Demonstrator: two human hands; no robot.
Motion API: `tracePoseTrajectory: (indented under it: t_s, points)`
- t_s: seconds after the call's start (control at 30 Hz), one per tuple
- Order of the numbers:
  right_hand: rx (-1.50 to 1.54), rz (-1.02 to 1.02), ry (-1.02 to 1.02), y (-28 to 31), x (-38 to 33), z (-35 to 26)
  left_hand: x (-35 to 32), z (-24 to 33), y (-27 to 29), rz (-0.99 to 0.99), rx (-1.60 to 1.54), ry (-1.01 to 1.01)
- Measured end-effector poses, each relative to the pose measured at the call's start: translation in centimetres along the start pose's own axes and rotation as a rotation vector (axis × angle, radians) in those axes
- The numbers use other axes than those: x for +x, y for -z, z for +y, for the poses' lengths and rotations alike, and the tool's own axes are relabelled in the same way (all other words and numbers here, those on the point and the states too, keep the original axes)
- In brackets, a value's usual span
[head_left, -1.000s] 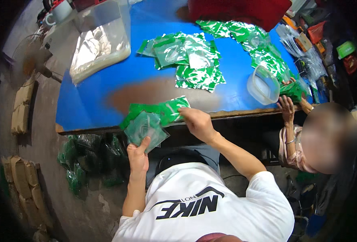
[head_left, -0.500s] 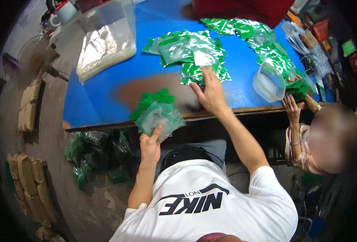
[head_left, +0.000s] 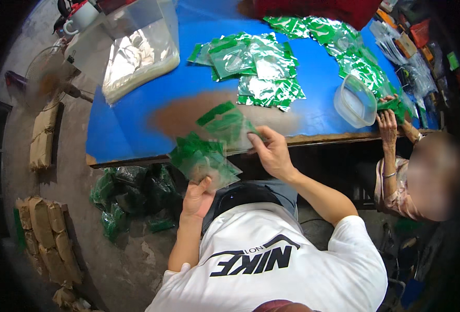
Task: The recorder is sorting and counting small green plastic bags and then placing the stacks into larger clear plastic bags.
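Observation:
My left hand grips a fanned stack of clear plastic packets with green tops, its thumb pressed on the lower end, just off the table's front edge. Between thumb and fingers, my right hand pinches a single green-topped clear packet, beside and partly above the stack. What lies inside the packets is too unclear to name. Farther back on the blue table, a loose pile of similar packets overlaps in the middle.
A clear bin of shiny plastic sleeves stands at the far left. More green packets spread along the right, by a clear tub. A co-worker's hand handles green packets there. Bagged packets lie below the table.
My right hand has come back from the pile toward my body and now holds a packet near the stack. My left hand still grips its stack.

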State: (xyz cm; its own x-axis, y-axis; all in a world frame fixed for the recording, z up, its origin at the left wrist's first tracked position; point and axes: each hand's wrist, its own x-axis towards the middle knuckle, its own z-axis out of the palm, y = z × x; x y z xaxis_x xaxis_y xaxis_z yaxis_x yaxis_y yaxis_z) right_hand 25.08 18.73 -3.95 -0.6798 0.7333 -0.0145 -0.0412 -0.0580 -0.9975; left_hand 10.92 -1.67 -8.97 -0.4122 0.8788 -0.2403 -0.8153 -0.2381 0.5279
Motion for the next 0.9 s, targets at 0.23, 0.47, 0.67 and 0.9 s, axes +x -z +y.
tracePoseTrajectory:
  t_s: [0.23,0.47,0.67,0.9]
  points:
    - [-1.176,0.286,0.493,0.8,8.0,0.1,1.3,0.3,-2.6,0.285,0.227,-0.248]
    - [-0.929,-0.168,0.369,0.3,4.8,0.2,-2.3,1.8,0.7,0.315,0.231,-0.21]
    - [-0.979,-0.127,0.769,-1.9,5.8,1.7,-2.5,2.1,1.0,0.237,0.134,-0.132]
    - [-0.434,-0.58,0.272,-3.0,4.8,0.3,0.3,1.6,-1.3,0.347,0.297,-0.178]
